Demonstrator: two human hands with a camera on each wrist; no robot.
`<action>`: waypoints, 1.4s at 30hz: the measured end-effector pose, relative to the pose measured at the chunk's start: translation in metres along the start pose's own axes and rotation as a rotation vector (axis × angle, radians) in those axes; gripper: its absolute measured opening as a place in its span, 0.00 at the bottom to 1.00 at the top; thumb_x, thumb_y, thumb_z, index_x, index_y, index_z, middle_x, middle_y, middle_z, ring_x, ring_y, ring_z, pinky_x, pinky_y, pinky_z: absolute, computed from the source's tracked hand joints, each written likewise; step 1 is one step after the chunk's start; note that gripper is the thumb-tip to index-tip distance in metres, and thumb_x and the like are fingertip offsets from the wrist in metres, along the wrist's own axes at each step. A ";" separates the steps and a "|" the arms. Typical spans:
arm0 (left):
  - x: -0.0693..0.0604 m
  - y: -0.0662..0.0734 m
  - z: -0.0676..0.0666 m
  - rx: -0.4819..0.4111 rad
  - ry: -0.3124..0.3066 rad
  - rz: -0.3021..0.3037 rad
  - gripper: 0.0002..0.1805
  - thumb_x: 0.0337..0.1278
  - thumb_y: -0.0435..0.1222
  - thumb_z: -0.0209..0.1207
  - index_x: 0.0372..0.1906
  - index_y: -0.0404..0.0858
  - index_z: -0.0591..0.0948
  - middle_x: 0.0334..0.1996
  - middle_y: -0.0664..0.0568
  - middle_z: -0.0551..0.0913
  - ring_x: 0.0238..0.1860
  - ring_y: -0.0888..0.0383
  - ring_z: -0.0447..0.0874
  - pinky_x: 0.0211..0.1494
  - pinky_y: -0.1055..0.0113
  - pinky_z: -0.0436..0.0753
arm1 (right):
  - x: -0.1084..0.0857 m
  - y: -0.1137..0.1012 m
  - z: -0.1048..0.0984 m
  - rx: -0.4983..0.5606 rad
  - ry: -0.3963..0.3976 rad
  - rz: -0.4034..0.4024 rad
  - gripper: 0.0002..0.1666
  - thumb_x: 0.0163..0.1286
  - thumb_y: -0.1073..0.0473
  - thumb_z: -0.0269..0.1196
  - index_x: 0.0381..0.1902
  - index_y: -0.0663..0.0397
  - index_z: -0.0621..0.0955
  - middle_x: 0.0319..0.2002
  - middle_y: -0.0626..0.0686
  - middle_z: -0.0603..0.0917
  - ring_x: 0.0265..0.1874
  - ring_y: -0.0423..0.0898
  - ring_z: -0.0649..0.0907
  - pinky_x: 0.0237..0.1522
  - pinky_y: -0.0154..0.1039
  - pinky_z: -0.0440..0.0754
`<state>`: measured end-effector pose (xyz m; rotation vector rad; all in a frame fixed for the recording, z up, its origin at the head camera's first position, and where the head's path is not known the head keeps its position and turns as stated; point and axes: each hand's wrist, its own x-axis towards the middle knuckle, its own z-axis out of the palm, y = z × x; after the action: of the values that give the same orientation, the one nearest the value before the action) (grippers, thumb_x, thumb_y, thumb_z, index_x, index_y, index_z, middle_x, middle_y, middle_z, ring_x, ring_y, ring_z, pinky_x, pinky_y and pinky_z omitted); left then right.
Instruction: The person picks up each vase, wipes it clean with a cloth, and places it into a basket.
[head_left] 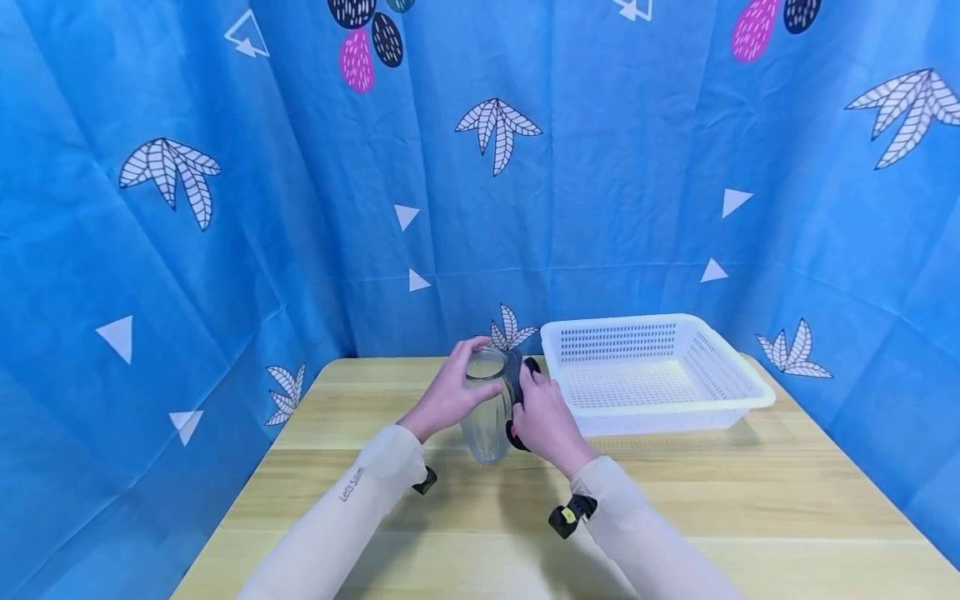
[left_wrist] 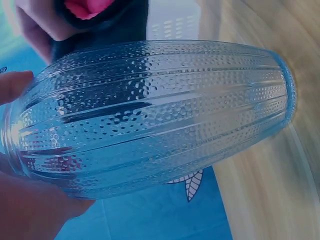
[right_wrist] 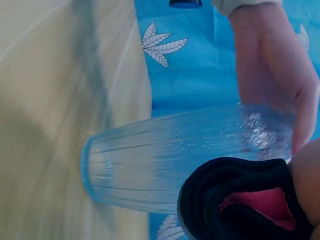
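A clear ribbed glass vase (head_left: pixel 487 429) with a dotted texture stands near the table's middle, its round mouth up. My left hand (head_left: pixel 452 395) grips it near the rim, thumb on the near side and fingers round the far side. At its right side, my right hand (head_left: pixel 546 417) holds a folded dark cloth (head_left: pixel 513 375) with a pinkish-red inner side. In the right wrist view the cloth (right_wrist: pixel 200 195) overlaps part of the vase (right_wrist: pixel 145 165); whether they touch is unclear.
A white perforated plastic basket (head_left: pixel 675 408) stands at the back right of the wooden table (head_left: pixel 675 508), close to my right hand. Blue patterned curtain (head_left: pixel 615 208) hangs behind and on both sides.
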<state>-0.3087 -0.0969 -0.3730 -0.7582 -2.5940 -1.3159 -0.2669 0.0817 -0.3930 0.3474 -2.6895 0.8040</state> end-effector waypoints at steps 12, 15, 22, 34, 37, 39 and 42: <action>-0.004 -0.009 0.008 0.031 0.063 -0.030 0.44 0.55 0.56 0.69 0.74 0.52 0.63 0.69 0.55 0.67 0.71 0.53 0.65 0.73 0.48 0.68 | -0.015 0.032 0.049 0.080 -0.238 0.094 0.35 0.67 0.65 0.58 0.71 0.73 0.67 0.57 0.70 0.81 0.39 0.52 0.83 0.39 0.47 0.82; -0.004 -0.010 0.012 0.091 0.081 -0.024 0.44 0.56 0.59 0.67 0.74 0.52 0.63 0.70 0.56 0.63 0.71 0.53 0.64 0.72 0.47 0.69 | -0.016 0.037 0.050 0.120 -0.274 0.118 0.35 0.68 0.65 0.57 0.72 0.71 0.66 0.58 0.68 0.80 0.32 0.50 0.82 0.33 0.44 0.79; -0.008 -0.007 0.016 0.196 0.118 -0.064 0.43 0.56 0.60 0.65 0.74 0.53 0.63 0.58 0.53 0.61 0.56 0.52 0.70 0.55 0.51 0.79 | -0.021 0.033 0.030 0.232 -0.216 0.139 0.35 0.69 0.65 0.56 0.73 0.66 0.66 0.61 0.69 0.79 0.32 0.49 0.83 0.35 0.45 0.82; -0.004 0.008 0.007 0.136 0.087 -0.003 0.41 0.58 0.48 0.70 0.74 0.48 0.64 0.67 0.48 0.68 0.70 0.44 0.69 0.70 0.46 0.72 | -0.011 -0.006 -0.025 -0.032 0.064 -0.100 0.36 0.69 0.64 0.59 0.74 0.65 0.66 0.65 0.71 0.74 0.54 0.64 0.77 0.59 0.57 0.77; -0.003 0.008 0.007 0.118 0.074 0.003 0.40 0.59 0.45 0.69 0.74 0.49 0.64 0.67 0.47 0.68 0.70 0.44 0.69 0.70 0.46 0.71 | -0.006 -0.004 -0.022 -0.061 0.049 -0.102 0.36 0.68 0.65 0.59 0.73 0.67 0.67 0.62 0.71 0.77 0.51 0.65 0.79 0.57 0.57 0.78; -0.002 0.008 0.006 0.107 0.066 0.007 0.39 0.59 0.44 0.69 0.74 0.49 0.64 0.67 0.47 0.68 0.70 0.45 0.68 0.71 0.45 0.70 | -0.002 0.002 -0.015 -0.046 0.035 -0.084 0.36 0.66 0.66 0.60 0.72 0.68 0.67 0.57 0.71 0.80 0.49 0.65 0.81 0.55 0.57 0.79; -0.002 0.006 0.005 0.095 0.051 0.010 0.38 0.61 0.43 0.67 0.74 0.51 0.64 0.67 0.47 0.67 0.70 0.46 0.68 0.71 0.44 0.69 | 0.001 0.011 -0.002 0.007 0.000 -0.051 0.35 0.66 0.67 0.60 0.70 0.71 0.68 0.51 0.70 0.82 0.48 0.63 0.83 0.53 0.55 0.81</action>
<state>-0.3036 -0.0905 -0.3726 -0.7113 -2.5888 -1.1841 -0.2711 0.0914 -0.3965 0.4151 -2.6671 0.7984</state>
